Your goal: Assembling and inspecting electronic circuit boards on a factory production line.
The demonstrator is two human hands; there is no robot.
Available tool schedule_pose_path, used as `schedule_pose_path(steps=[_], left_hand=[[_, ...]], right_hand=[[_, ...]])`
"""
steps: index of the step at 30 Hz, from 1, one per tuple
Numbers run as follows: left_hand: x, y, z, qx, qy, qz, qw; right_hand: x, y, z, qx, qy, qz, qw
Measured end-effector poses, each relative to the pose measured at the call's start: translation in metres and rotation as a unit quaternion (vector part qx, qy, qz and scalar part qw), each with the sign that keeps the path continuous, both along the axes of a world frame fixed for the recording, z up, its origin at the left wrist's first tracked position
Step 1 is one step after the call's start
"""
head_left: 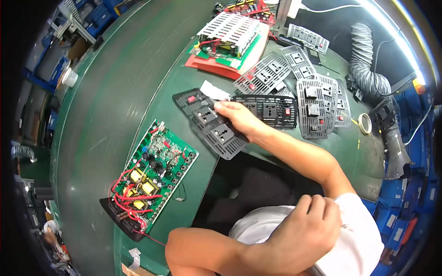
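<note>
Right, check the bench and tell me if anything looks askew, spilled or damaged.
Nothing looks spilled or broken. Mildly untidy: socket panels lie overlapping at mixed angles on the bench, not squared up, and red wires loop loosely over the green circuit board. The panel in the right hand shows no obvious damage.

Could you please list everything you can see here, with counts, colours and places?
Held socket panel: 1, dark grey, in the right hand
Other socket panels: several overlapping, grey and black, right of it
Circuit board: 1, green with red wires, lower left of the held panel
End piece: 1, black, at that board's lower end
Slatted cover: 1, white, top centre
Tape roll: 1, pale, right
Ribbed hose: at least 1, silver-grey, upper right
Tube light: 1, white, upper right
Bins: several, blue, right edge
Right hand: 1, bare, gripping the held panel
Left hand: 1, bare, fingers curled, before the white shirt
</note>
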State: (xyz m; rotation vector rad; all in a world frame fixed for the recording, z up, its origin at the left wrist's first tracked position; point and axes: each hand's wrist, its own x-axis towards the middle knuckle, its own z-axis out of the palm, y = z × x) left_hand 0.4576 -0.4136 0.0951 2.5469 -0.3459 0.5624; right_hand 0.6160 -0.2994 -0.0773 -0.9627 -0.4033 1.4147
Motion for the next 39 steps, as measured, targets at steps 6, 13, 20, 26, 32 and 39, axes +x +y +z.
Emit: schedule_pose_path(steps=[6,13,20,26,32,39], left_hand=[[0.002,-0.007,0.005,-0.022,-0.016,-0.018,0.999],[-0.02,-0.038,0.001,-0.004,-0.028,-0.005,1.0],[0.025,0.005,-0.011,-0.005,-0.053,-0.043,0.998],[0.026,0.014,0.032,-0.081,0.039,-0.149,0.985],[0.023,0.024,0.03,-0.053,-0.023,-0.046,0.997],[-0.012,0.054,0.006,-0.085,0.171,-0.042,0.981]], right_hand=[[-0.004,0.002,-0.007,-0.011,-0.014,0.003,1.0],[-0.006,-0.003,-0.014,-0.004,-0.074,0.007,0.997],[-0.008,0.002,-0.025,-0.008,-0.098,0.003,0.995],[-0.005,-0.002,-0.003,0.022,-0.028,0.019,0.999],[-0.005,0.006,-0.014,-0.003,-0.058,0.005,0.998],[0.008,-0.002,-0.013,0.027,-0.069,-0.016,0.997]])
